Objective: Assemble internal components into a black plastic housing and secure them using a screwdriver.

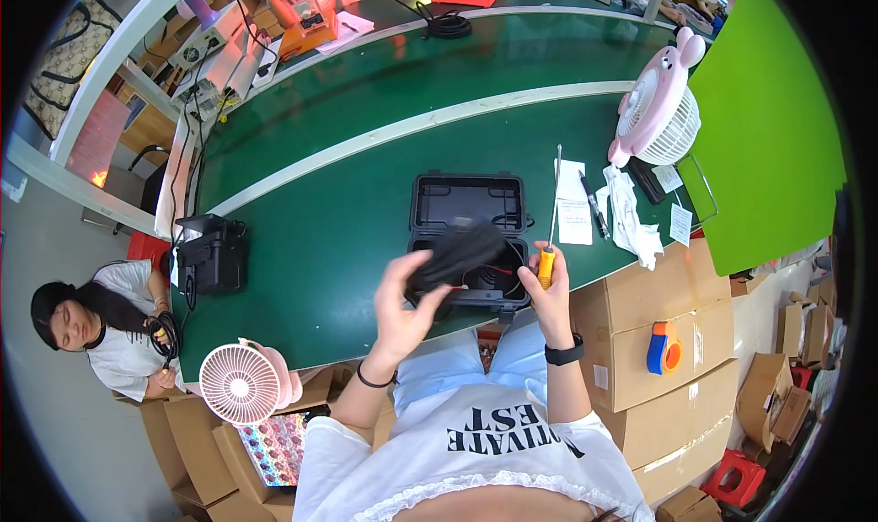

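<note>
My left hand (403, 304) grips a black block (465, 250), which is blurred by motion. It is held over an open black plastic case (467, 204) at the near edge of the table, its lid folded back away from me. Red and black wires show inside the case, partly hidden by the block. My right hand (551, 301) is closed round the yellow handle of a screwdriver (546, 268), its long shaft pointing away from me. That hand is beside the case's right side.
Right of the case lie paper slips (574, 213), a black pen (594, 206) and white crumpled cloth (631, 218). A pink fan (658, 110) stands behind them. Another black case (212, 255) sits at the left, near a seated person (119, 316) holding a coiled cable. Cardboard boxes (654, 316) stand right.
</note>
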`<action>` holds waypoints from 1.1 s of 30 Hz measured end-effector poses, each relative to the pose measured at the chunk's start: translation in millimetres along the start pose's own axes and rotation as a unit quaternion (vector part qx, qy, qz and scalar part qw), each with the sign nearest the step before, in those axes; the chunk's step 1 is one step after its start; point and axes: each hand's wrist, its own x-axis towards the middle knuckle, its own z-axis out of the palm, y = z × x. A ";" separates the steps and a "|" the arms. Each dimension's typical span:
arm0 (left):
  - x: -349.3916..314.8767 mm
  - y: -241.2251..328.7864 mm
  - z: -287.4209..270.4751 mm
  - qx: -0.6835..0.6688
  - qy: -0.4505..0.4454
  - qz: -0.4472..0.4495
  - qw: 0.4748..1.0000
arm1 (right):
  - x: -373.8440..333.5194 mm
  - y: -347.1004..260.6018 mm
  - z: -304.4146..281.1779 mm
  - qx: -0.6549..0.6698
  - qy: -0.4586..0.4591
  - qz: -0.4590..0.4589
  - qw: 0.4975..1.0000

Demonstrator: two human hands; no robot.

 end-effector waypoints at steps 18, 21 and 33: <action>-37.6 -26.6 -43.8 0.375 0.050 0.074 0.922 | 5.2 -0.9 8.4 -0.086 -0.001 -0.032 0.996; -43.7 -25.8 -21.1 0.248 0.030 -0.047 0.967 | 3.7 -2.6 10.2 -0.087 -0.005 -0.033 0.996; -6.7 -5.6 3.8 0.346 -0.177 0.186 0.902 | 5.7 8.9 -1.0 -0.099 -0.027 -0.061 0.993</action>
